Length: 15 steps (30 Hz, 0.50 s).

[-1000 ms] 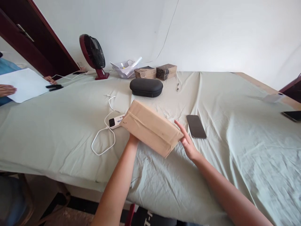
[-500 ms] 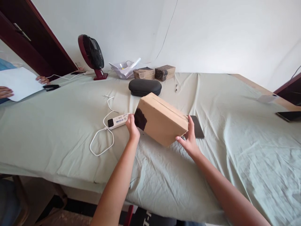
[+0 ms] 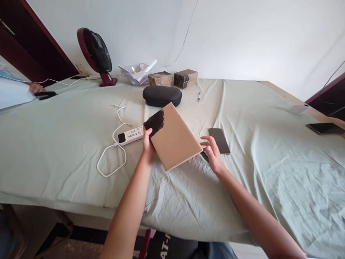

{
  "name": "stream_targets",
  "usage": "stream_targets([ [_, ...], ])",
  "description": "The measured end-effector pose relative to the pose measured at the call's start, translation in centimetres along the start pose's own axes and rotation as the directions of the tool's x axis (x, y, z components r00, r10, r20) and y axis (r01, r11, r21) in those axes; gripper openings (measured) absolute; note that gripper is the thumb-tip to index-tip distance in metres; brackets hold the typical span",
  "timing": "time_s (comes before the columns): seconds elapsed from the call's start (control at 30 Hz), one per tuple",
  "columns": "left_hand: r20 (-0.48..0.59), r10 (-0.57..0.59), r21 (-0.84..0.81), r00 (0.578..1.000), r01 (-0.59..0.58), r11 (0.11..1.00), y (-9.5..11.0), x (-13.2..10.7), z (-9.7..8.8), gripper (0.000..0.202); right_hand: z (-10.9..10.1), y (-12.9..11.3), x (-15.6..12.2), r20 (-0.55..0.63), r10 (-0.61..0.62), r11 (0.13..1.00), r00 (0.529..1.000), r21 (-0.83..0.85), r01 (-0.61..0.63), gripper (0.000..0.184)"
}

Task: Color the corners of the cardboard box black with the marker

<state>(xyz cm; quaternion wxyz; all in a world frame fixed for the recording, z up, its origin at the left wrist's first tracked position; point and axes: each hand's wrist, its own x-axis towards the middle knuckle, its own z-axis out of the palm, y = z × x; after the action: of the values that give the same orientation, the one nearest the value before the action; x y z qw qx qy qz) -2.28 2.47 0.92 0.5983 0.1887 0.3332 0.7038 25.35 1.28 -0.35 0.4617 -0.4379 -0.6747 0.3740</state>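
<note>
A tan cardboard box (image 3: 178, 140) with a ragged black patch on its corner is held up, tilted, above the cloth-covered table. My left hand (image 3: 148, 144) grips its left corner, thumb on the face beside the patch. At the right corner is my right hand (image 3: 212, 153), fingers apart and not wrapped round the box. Something dark shows between that hand and the box, too little of it to name. Just beyond the right fingers lies a dark flat phone-like slab (image 3: 219, 140). A white device with a black end (image 3: 131, 136) lies left of the box.
Behind the box sits a black zip case (image 3: 162, 95). Two small cartons (image 3: 185, 78), a clear plastic basket (image 3: 136, 75) and a fan (image 3: 95, 54) stand along the wall. A white cable (image 3: 111, 145) loops at left. Another person's hand (image 3: 36, 88) is at far left.
The box has turned so its broad face points up toward me. My right hand has come off its right end, fingers spreading. The view has shifted slightly.
</note>
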Motion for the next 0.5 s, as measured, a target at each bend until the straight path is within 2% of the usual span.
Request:
stream_targets([
  [0.07,0.052,-0.136,0.011,0.989,0.136,0.991,0.3,-0.5,-0.4,0.054,-0.8,0.5,0.7,-0.102,-0.021,0.986,0.995,-0.164,0.004,0.049],
  [0.13,0.089,-0.238,0.028,0.967,0.236,0.971,0.5,-0.8,-0.7,0.061,-1.3,1.0,1.4,-0.116,-0.022,0.922,0.993,-0.385,-0.025,0.034],
  [0.2,0.093,-0.312,0.037,0.945,0.31,0.95,0.5,-1.0,-0.8,0.063,-1.2,1.2,1.7,-0.017,0.041,0.791,0.999,-0.61,-0.043,0.022],
  [0.27,0.075,-0.337,0.048,0.938,0.335,0.941,0.4,-1.2,-0.8,0.061,-0.8,1.1,1.8,0.104,0.157,0.643,0.982,-0.765,-0.022,0.013],
  [0.33,0.064,-0.336,0.064,0.94,0.332,0.941,0.2,-1.3,-0.5,0.061,-0.4,0.7,1.7,0.154,0.233,0.558,0.96,-0.83,-0.002,0.011],
  [0.5,0.099,-0.346,0.121,0.933,0.333,0.935,-0.2,-1.8,0.3,0.065,-0.3,0.1,1.6,0.067,0.282,0.519,0.957,-0.85,-0.093,0.021],
])
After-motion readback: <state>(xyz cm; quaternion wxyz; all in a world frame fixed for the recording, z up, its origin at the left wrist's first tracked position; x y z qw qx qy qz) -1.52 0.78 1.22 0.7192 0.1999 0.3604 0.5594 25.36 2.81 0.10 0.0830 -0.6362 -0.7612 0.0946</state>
